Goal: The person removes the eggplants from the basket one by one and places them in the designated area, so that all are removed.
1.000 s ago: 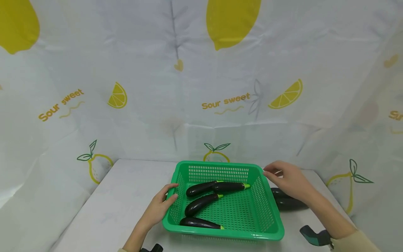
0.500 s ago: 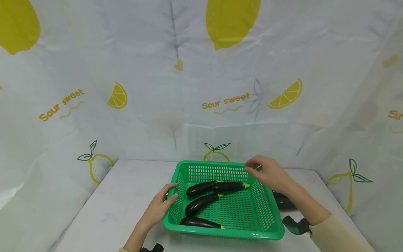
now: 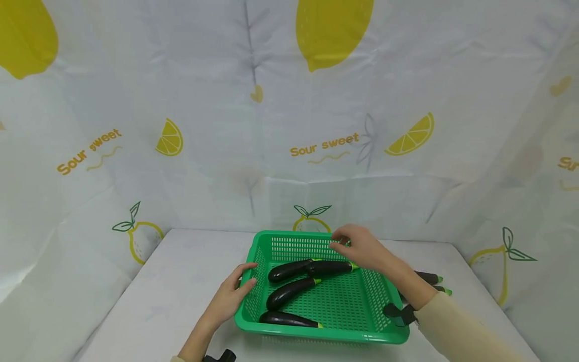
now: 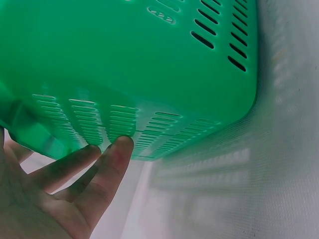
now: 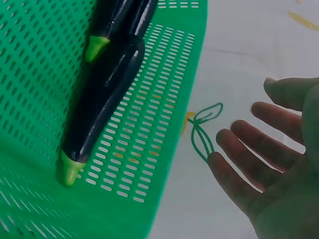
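Note:
A green plastic basket [image 3: 323, 336] holds several eggplants [image 3: 289, 292] with green stem ends. At its left side my left hand [image 3: 228, 296] grips the wall, thumb and forefinger over the rim; in the left wrist view other fingers [image 4: 107, 174] lie against the slotted outside. My right hand [image 3: 362, 249] hovers over the far right part of the basket, above the stem of one eggplant [image 3: 330, 268], holding nothing. The right wrist view has its fingers spread loosely, apart from the basket, with an eggplant [image 5: 102, 99] lying along the basket wall.
Right of the basket, partly behind my right forearm, more eggplants [image 3: 429, 277] lie on the white table [image 3: 181, 266]. A white curtain [image 3: 217, 151] printed with lemons hangs behind the table and along its sides.
My right hand has moved left from beside the basket's right rim to over its far side. The eggplants outside show their stem ends now. My left hand keeps its place.

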`<state>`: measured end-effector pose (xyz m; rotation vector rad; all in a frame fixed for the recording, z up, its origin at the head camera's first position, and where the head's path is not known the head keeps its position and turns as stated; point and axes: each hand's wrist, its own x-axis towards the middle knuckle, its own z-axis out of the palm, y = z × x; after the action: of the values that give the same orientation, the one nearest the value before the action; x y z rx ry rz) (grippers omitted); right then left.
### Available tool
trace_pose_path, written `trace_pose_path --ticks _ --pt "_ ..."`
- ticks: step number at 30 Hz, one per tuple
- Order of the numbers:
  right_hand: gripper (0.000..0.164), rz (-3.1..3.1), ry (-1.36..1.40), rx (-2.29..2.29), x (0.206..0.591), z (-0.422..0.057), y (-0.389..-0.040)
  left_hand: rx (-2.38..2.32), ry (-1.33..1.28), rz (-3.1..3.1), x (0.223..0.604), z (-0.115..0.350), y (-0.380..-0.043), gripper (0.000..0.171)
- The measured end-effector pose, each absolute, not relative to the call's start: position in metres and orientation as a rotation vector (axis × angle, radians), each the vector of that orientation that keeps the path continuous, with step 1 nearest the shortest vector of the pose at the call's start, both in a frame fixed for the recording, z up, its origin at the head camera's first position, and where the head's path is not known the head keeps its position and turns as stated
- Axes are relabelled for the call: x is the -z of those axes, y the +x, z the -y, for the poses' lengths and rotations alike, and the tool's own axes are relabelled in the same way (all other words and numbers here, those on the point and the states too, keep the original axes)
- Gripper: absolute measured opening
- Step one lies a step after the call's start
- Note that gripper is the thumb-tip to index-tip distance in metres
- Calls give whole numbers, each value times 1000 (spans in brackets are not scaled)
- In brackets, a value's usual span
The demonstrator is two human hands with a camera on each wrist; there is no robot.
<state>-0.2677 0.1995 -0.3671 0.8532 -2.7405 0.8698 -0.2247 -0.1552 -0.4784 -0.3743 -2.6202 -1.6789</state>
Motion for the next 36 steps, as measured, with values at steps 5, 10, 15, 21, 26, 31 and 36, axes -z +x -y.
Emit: trace_pose_path --ticks 5,10,15,21,26,31,36 --pt "21 2777 894 -870 380 -193 -275 1678 -382 2620 479 156 -226 45" --pt "22 2835 899 -911 397 -189 -283 1677 -371 2624 480 156 -227 44" --pt "28 2881 909 -928 410 -186 -288 1696 -375 2625 480 157 -226 44" --pt "34 2968 873 -910 421 -183 -293 1688 -385 2624 479 157 -226 45" --pt "35 2992 923 -905 429 -182 -297 1688 -387 2629 480 157 -227 45" --pt "37 3047 892 -911 437 -183 -300 1695 -396 2622 480 157 -227 45" --pt "36 3081 858 -911 442 -185 -302 1697 -401 2619 481 157 -228 44"
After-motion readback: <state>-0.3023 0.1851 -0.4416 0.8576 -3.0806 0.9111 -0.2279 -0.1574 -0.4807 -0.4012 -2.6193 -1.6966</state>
